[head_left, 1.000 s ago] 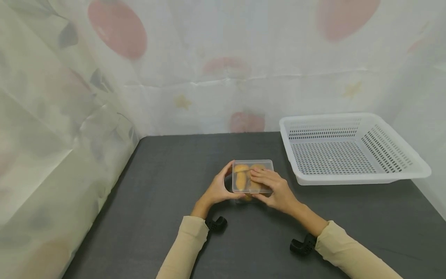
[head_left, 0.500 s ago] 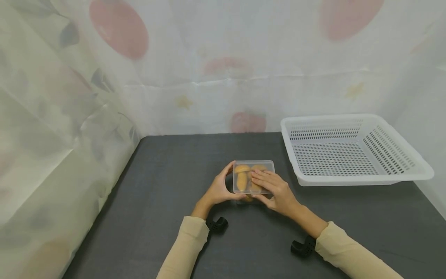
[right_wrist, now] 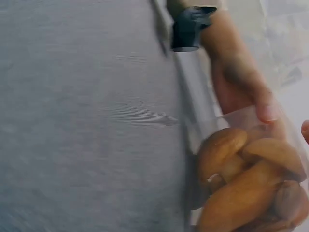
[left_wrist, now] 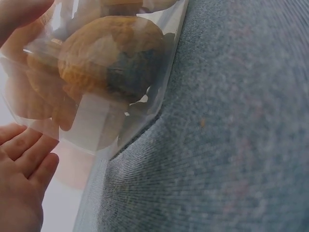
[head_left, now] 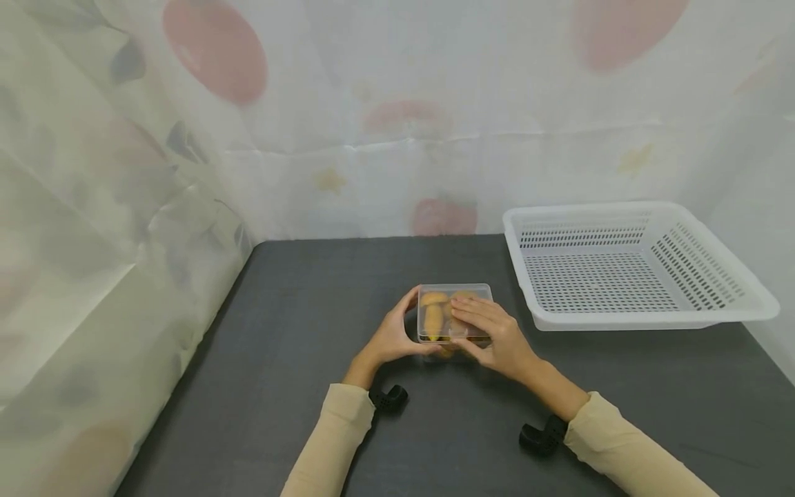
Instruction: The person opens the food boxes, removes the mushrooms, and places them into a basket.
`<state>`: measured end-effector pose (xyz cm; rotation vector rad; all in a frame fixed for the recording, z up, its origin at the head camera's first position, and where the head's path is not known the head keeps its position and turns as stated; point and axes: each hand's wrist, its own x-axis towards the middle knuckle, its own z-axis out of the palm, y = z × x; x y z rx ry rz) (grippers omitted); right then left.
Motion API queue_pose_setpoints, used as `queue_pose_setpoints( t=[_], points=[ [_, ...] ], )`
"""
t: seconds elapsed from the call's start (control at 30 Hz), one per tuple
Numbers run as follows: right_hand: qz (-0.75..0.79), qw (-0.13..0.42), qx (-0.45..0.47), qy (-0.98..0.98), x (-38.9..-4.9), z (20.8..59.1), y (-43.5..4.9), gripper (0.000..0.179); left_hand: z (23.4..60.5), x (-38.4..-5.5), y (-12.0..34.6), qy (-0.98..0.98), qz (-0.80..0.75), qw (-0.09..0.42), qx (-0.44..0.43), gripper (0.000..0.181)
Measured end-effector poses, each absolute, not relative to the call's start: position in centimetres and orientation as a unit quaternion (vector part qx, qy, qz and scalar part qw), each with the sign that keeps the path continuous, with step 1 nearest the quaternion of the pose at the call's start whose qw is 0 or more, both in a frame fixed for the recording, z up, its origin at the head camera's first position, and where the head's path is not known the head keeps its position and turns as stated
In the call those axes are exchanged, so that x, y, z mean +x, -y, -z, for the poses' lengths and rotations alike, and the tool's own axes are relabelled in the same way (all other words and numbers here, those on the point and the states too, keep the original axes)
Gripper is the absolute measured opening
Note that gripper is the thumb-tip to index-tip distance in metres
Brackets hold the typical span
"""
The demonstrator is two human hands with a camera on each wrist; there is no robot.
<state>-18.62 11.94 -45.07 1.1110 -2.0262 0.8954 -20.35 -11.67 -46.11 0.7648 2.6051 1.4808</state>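
Note:
A clear plastic box (head_left: 455,287) with a translucent lid is low over the dark tabletop in the head view. Brown mushrooms (head_left: 433,319) with rounded caps fill it, also seen as mushrooms (right_wrist: 246,193) through the wall in the right wrist view. My left hand (head_left: 391,337) grips the box's left side, thumb along the near side and fingers behind. My right hand (head_left: 499,342) holds the right part, fingers over the lid and thumb at its near edge. A thin gap shows under that edge. In the left wrist view, the left hand (left_wrist: 21,183) reaches the wall.
A white perforated basket (head_left: 599,321) stands at the table's back right, holding nothing visible. Patterned curtains (head_left: 385,166) hang behind and to the left of the dark table (head_left: 335,276). A black wrist device (head_left: 540,438) sits at the right cuff.
The right thumb has shifted slightly up at the box's near edge, and a strip beneath the lid there now shows. Both hands otherwise stay on the box.

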Motion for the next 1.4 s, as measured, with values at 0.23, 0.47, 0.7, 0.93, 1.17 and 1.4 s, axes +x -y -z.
queue_pose_setpoints(
  t=[0.23, 0.47, 0.7, 0.93, 1.17, 1.4],
  points=[
    [-0.328, 0.308, 0.431, 0.782, -18.9, 43.8, -12.1, 0.048, 46.2, -20.4, 12.0, -0.834, -0.486, 0.041, 0.257, 0.112],
    [-0.351, 0.299, 0.433, 0.775, -19.4, 42.6, -12.4, 0.037, 46.3, -20.2, 12.2, -0.832, -0.491, 0.069, 0.249, 0.12],
    [-0.365, 0.33, 0.424, 0.761, -19.9, 41.6, -12.7, 0.038, 46.3, -20.4, 12.9, -0.819, -0.503, 0.077, 0.264, 0.119],
    [-0.382, 0.365, 0.406, 0.746, -20.0, 41.0, -13.5, 0.029, 46.0, -20.8, 13.6, -0.81, -0.524, 0.061, 0.254, 0.082],
    [-0.397, 0.401, 0.364, 0.741, -19.9, 40.4, -14.0, 0.041, 44.3, -20.0, 13.3, -0.81, -0.538, 0.035, 0.231, 0.065],
    [-0.431, 0.447, 0.306, 0.722, -19.7, 40.0, -14.0, 0.014, 42.9, -19.2, 12.7, -0.792, -0.562, 0.022, 0.237, 0.059]
  ],
)
